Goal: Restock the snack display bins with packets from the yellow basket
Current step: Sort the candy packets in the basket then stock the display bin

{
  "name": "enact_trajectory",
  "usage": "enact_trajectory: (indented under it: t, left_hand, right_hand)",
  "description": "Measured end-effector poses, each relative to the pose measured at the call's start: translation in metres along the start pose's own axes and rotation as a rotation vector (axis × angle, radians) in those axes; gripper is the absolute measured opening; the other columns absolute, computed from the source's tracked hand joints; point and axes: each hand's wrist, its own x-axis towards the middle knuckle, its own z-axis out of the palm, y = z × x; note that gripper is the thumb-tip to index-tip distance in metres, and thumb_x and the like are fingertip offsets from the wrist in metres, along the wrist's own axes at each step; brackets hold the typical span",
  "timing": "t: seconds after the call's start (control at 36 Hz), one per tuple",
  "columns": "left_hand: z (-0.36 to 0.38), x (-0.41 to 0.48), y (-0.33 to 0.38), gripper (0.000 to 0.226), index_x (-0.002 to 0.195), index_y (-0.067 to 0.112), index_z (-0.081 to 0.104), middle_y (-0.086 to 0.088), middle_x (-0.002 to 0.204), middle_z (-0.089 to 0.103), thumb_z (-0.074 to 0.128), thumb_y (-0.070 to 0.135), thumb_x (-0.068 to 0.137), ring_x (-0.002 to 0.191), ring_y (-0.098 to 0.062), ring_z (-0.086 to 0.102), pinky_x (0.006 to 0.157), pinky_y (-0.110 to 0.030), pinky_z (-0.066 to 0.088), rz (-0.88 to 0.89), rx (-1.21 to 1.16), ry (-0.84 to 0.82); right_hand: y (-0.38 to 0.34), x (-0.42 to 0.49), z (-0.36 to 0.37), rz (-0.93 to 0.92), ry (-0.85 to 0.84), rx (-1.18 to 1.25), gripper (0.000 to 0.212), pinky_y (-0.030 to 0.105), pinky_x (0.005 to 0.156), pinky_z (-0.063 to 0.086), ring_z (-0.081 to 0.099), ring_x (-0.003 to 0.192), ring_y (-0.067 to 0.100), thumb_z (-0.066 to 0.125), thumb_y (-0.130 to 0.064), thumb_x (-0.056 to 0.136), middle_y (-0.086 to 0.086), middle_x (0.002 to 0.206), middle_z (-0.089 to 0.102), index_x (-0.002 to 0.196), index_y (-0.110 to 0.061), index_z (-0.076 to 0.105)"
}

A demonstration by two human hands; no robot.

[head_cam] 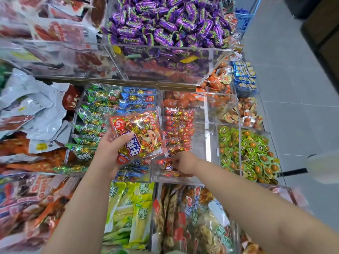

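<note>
At the far left, silver pouches (27, 99) lie heaped in a loose pile. Just right of them, green packets (89, 123) stand in a row in a clear bin. The left hand (108, 153) is above the near end of that row. Its thumb and fingers curl round the lower edge of a red bag (139, 132) of foil-wrapped beef cubes, held face up above the bins. On the shelf beyond, purple candies (165, 21) fill a large clear box. Right of the bag, small red packets (178, 125) are stacked in the middle bin (205, 129). The right hand (185, 162) reaches into its near end and touches those packets. Its fingers point away, so I cannot tell whether it grips anything. Further right, green-rimmed egg packs (245, 153) fill another bin.
</note>
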Motion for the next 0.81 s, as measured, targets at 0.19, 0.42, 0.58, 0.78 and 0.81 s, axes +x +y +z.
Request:
enact_trajectory:
  t: [0.19, 0.42, 0.58, 0.78, 0.81]
  left_hand:
    - [0.001, 0.001, 0.002, 0.037, 0.098, 0.031, 0.062, 0.002, 0.085, 0.076, 0.073, 0.026, 0.063, 0.074, -0.02, 0.074, 0.05, -0.031, 0.055, 0.016, -0.016, -0.027]
    - [-0.001, 0.003, 0.0, 0.037, 0.1, 0.031, 0.062, 0.001, 0.087, 0.076, 0.073, 0.025, 0.065, 0.075, -0.021, 0.074, 0.05, -0.029, 0.055, 0.012, -0.013, -0.046]
    - [-0.005, 0.004, 0.0, 0.035, 0.105, 0.029, 0.06, 0.001, 0.087, 0.076, 0.071, 0.019, 0.073, 0.077, -0.021, 0.074, 0.052, -0.03, 0.056, 0.012, -0.044, -0.053]
    - [-0.006, 0.006, -0.001, 0.04, 0.104, 0.027, 0.06, 0.002, 0.084, 0.076, 0.072, 0.023, 0.066, 0.074, -0.019, 0.074, 0.052, -0.03, 0.056, 0.01, -0.056, -0.054]
    - [-0.007, 0.006, -0.001, 0.041, 0.104, 0.027, 0.059, 0.002, 0.083, 0.076, 0.073, 0.024, 0.065, 0.073, -0.019, 0.074, 0.051, -0.03, 0.056, 0.01, -0.06, -0.051]
  right_hand:
    - [0.034, -0.023, -0.011, 0.089, -0.086, 0.607, 0.043, 0.025, 0.093, 0.037, 0.051, 0.109, 0.012, 0.062, -0.052, 0.084, -0.007, 0.129, 0.055, 0.122, -0.032, 0.06]
    - [0.032, -0.029, -0.003, 0.423, -0.061, 1.287, 0.074, 0.034, 0.066, 0.058, 0.061, 0.099, 0.027, 0.072, -0.04, 0.08, 0.011, 0.128, 0.052, 0.137, -0.015, 0.032]
    - [-0.007, -0.006, 0.012, 0.441, 0.045, 1.535, 0.045, 0.04, 0.061, 0.058, 0.07, 0.075, 0.028, 0.065, -0.009, 0.084, 0.016, 0.103, 0.067, 0.122, -0.013, 0.041]
    - [0.014, -0.019, -0.001, 0.343, -0.138, 1.634, 0.083, 0.042, 0.079, 0.054, 0.065, 0.101, 0.033, 0.068, -0.058, 0.073, 0.018, 0.115, 0.065, 0.14, -0.021, 0.037]
    - [0.024, -0.021, -0.004, 0.374, -0.167, 1.651, 0.09, 0.045, 0.085, 0.05, 0.058, 0.107, 0.036, 0.063, -0.067, 0.071, 0.017, 0.123, 0.057, 0.143, -0.026, 0.031]
